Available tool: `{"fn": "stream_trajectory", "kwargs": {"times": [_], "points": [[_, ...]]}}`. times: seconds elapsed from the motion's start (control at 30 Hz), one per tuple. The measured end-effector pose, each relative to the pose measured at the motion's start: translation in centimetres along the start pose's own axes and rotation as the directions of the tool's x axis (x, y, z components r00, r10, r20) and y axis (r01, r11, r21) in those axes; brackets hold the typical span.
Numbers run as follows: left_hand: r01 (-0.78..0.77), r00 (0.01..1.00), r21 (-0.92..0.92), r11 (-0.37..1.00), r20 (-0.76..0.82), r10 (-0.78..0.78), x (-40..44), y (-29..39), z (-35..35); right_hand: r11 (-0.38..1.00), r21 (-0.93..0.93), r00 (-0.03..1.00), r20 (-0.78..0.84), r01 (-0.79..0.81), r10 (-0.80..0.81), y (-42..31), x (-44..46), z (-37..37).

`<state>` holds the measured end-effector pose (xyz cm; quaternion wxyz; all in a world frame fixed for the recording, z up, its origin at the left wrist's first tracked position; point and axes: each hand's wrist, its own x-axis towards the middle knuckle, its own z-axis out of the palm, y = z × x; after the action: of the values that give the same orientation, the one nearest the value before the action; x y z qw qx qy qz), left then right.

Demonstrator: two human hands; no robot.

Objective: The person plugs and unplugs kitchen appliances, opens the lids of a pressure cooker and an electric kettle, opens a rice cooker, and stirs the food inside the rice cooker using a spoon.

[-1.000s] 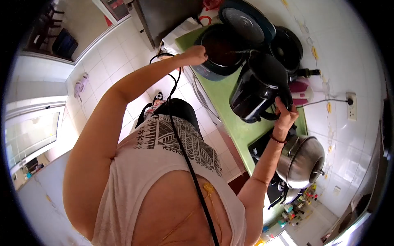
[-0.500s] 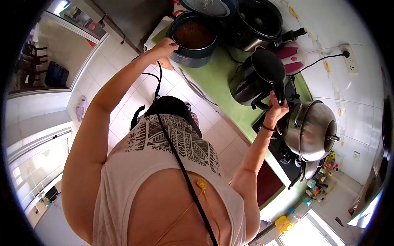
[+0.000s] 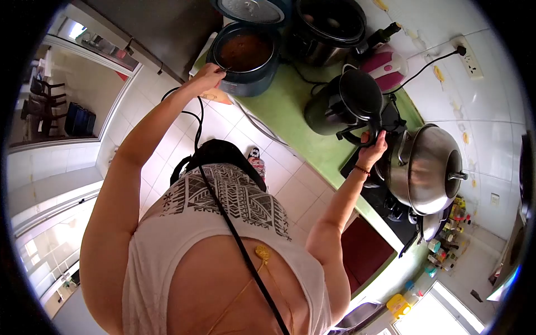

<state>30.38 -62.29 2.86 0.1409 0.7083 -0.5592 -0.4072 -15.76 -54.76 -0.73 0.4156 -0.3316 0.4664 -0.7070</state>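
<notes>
My right hand (image 3: 373, 147) is wrapped round the handle of a black electric kettle (image 3: 324, 113), which is over the green counter; whether its bottom touches the counter, I cannot tell. My left hand (image 3: 205, 80) is closed at the near rim of a dark blue-grey rice cooker (image 3: 249, 84). Its fingertips seem to pinch something thin at that rim, too small to make out. The cooker's lid (image 3: 254, 10) stands raised, and brown-red food or liquid (image 3: 244, 52) lies in the inner pot.
Behind the kettle are a black slow cooker (image 3: 321, 47), a dark bottle (image 3: 384, 36) and a pink-and-white appliance (image 3: 385, 70). A large domed steel pot (image 3: 427, 170) sits on the stove to the right. Cords run along the green counter (image 3: 279, 114) and wall socket (image 3: 468, 58).
The view has shifted and turned slightly. My right hand still grips the kettle, with little visible movement. My left hand remains at the rice cooker's rim.
</notes>
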Motion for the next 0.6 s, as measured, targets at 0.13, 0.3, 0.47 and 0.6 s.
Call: {"fn": "stream_trajectory", "kwargs": {"times": [0.13,0.3,0.47,0.6], "points": [[0.010,0.998,0.052,0.999,0.058,-0.013,-0.1,-0.2,-0.2,0.999,-0.022,1.000,-0.011,-0.028,0.028,0.4,0.1,-1.2],[0.047,0.998,-0.003,0.999,-0.049,-0.048,-0.2,0.5,0.2,0.996,0.059,0.991,0.121,-0.065,0.057,0.1,-0.3,-2.0],[-0.041,0.987,0.040,0.998,-0.156,0.047,0.5,0.2,-0.1,0.361,-0.826,0.588,-0.044,0.433,-0.807,-3.8,-5.0,2.4],[-0.136,0.990,-0.085,0.987,-0.037,0.133,0.4,0.0,-0.2,0.638,-0.558,0.827,0.175,0.531,-0.535,-3.8,-11.0,14.6]]}}
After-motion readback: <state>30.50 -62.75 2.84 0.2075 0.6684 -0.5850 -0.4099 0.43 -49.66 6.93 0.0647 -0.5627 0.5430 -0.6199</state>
